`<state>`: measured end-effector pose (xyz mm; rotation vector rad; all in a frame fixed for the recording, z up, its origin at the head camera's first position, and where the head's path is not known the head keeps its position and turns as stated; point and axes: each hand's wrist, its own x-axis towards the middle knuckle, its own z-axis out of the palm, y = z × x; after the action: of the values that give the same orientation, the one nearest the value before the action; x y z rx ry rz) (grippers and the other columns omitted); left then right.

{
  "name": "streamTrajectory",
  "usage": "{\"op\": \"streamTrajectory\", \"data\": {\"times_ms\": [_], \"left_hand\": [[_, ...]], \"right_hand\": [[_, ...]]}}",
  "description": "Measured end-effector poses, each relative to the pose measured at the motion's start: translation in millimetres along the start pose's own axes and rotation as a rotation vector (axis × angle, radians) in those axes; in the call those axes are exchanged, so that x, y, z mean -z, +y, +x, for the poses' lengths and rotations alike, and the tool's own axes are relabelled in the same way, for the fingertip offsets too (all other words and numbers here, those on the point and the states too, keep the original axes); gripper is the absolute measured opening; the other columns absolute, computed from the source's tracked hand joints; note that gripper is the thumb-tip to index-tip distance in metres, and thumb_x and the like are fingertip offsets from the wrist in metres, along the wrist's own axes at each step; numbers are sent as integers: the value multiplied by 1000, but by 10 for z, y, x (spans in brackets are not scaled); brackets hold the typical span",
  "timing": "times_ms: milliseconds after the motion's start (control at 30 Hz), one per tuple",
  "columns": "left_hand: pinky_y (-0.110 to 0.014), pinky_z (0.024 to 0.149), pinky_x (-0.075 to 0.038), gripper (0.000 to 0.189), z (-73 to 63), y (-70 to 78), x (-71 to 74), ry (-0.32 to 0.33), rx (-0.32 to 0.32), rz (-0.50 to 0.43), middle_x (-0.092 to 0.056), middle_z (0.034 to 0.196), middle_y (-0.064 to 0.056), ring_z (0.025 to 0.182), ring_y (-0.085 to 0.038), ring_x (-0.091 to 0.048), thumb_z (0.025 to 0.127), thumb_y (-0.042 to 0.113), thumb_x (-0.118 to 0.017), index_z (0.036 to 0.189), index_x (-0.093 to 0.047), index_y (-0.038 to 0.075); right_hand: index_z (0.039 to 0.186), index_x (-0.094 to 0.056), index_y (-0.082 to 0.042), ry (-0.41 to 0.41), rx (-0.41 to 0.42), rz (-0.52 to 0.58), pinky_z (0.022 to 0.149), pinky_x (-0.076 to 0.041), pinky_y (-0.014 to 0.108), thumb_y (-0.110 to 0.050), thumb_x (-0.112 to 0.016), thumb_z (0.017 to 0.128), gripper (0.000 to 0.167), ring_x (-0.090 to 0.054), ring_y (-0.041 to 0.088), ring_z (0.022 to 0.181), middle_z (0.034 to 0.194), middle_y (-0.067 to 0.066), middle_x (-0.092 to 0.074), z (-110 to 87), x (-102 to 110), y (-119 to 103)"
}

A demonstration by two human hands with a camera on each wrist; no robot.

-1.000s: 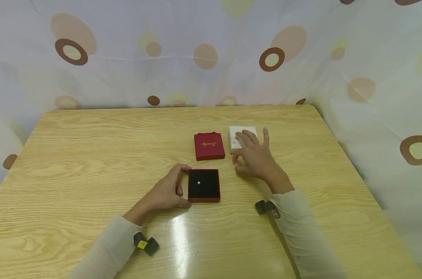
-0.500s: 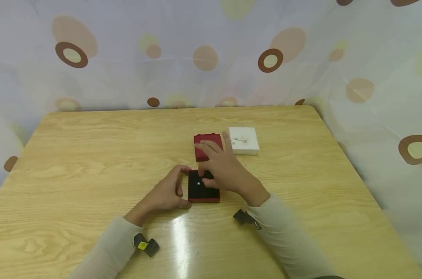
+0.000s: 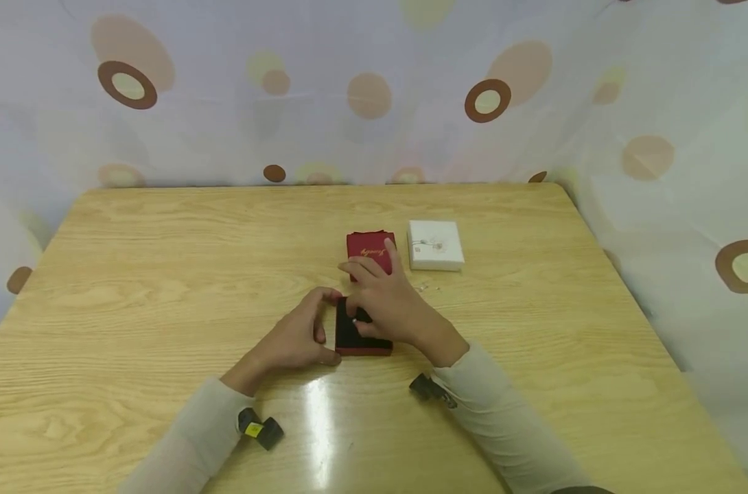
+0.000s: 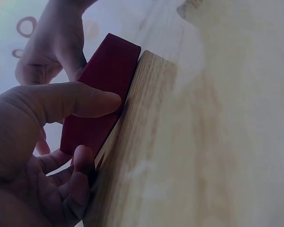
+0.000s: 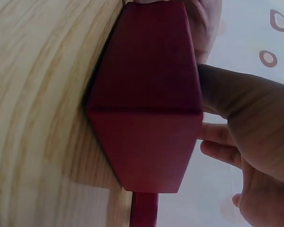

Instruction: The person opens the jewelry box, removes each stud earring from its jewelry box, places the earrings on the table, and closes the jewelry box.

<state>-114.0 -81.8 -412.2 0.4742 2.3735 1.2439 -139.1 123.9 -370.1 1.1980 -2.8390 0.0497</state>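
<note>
A shallow red jewelry box [image 3: 364,352] with a black padded insert sits in front of the person. My left hand [image 3: 295,335] grips its left side, thumb on the near wall and forefinger at the far corner; the left wrist view shows the thumb pressed on the red side. Over the insert, my right hand [image 3: 386,302] pinches a small white pearl stud [image 3: 353,320] between thumb and forefinger, its other fingers spread out. The pinch is hidden behind the box wall in the right wrist view. Small silvery jewelry pieces [image 3: 423,287] lie on the table just right of that hand.
Behind the box lies its red lid [image 3: 364,240] with gold lettering, partly covered by the right hand. A white box [image 3: 436,245] with a printed flower stands to its right. The wooden table [image 3: 182,267] ends at a patterned curtain [image 3: 318,89].
My right hand has moved left from the small pieces beside the white box to over the black insert, where its thumb and forefinger have closed on the pearl stud. The left hand keeps its grip.
</note>
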Motion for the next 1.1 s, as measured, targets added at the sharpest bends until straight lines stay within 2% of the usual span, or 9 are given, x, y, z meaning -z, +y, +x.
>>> {"op": "streamTrajectory", "data": {"times_ms": [267, 900, 1100], "left_hand": [[-27, 61, -43, 89, 7, 45, 28, 15, -15, 17, -55, 75, -5, 66, -14, -51, 69, 9, -88, 142, -38, 14], [-27, 60, -43, 90, -9, 38, 17, 5, -11, 16, -55, 74, -4, 65, -14, -51, 69, 9, -87, 143, -37, 14], [-27, 60, -42, 90, -14, 9, 3, 6, -5, 12, -54, 75, -4, 66, -14, -50, 69, 9, -88, 143, -37, 14]], "right_hand": [[83, -76, -26, 20, 3, 25, 117, -8, 73, -27, -80, 78, 7, -40, 24, 142, 147, 6, -52, 10, 15, 9], [76, -73, -26, 32, 23, 33, 117, -9, 72, -26, -80, 78, 7, -42, 23, 140, 144, 4, -55, 1, 22, 4], [81, -73, -26, 28, 23, 144, 118, -11, 70, -25, -77, 80, 4, -43, 26, 141, 145, 5, -53, -14, 59, 59]]}}
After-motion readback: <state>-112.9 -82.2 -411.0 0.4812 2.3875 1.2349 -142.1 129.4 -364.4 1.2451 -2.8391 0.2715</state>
